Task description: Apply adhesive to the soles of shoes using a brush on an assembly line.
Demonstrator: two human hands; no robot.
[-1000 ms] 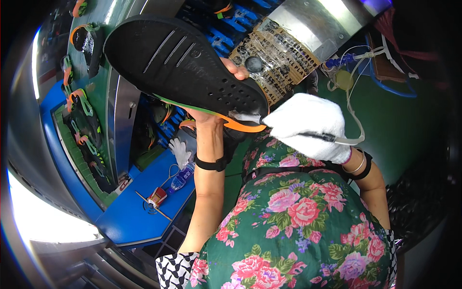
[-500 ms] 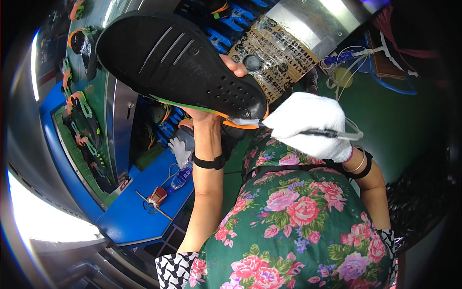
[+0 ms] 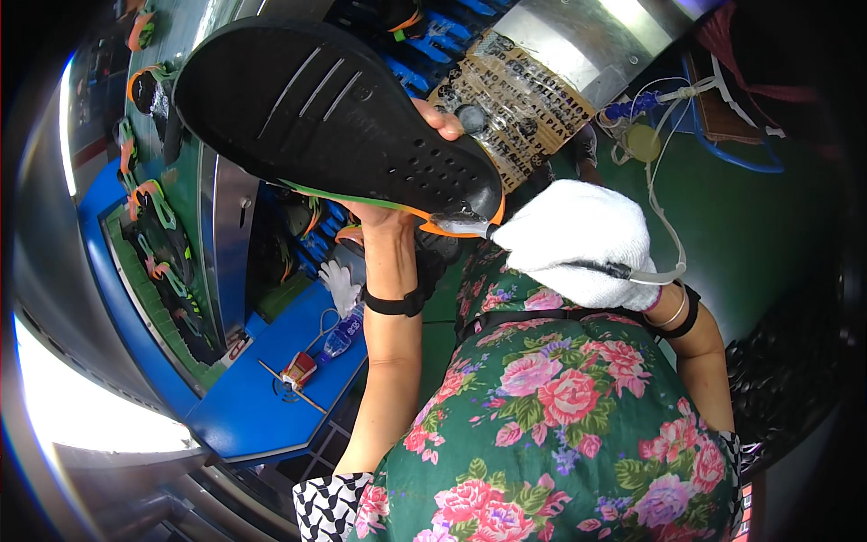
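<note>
The lower part of the view is filled by a green apron [image 3: 578, 397] printed with pink and violet flowers. At the left, a green conveyor belt [image 3: 195, 190] is lined with strapped black footwear [image 3: 161, 217] in orange and green. A large black sole [image 3: 334, 117] is held up in front of the body, its wide end toward the upper left; three slits are cut in the wide end, and small holes are set in the narrower one. Below it, a blue table [image 3: 239, 417] is seen. Behind the narrow end, brown cardboard [image 3: 551, 99] is covered with clear tape. By the white-gloved right hand [image 3: 578, 237], a slim tool [image 3: 462, 224] is gripped, with the fingers closed about it; its pale tip is laid against the orange edge of the narrow end. The sole is supported from beneath by the bare left hand [image 3: 381, 215], its fingers [image 3: 439, 120] hooked over the far edge. On the table, a bottle [image 3: 340, 338] is placed near a loose white glove [image 3: 338, 287], with a small red packet [image 3: 298, 369] just beside.
</note>
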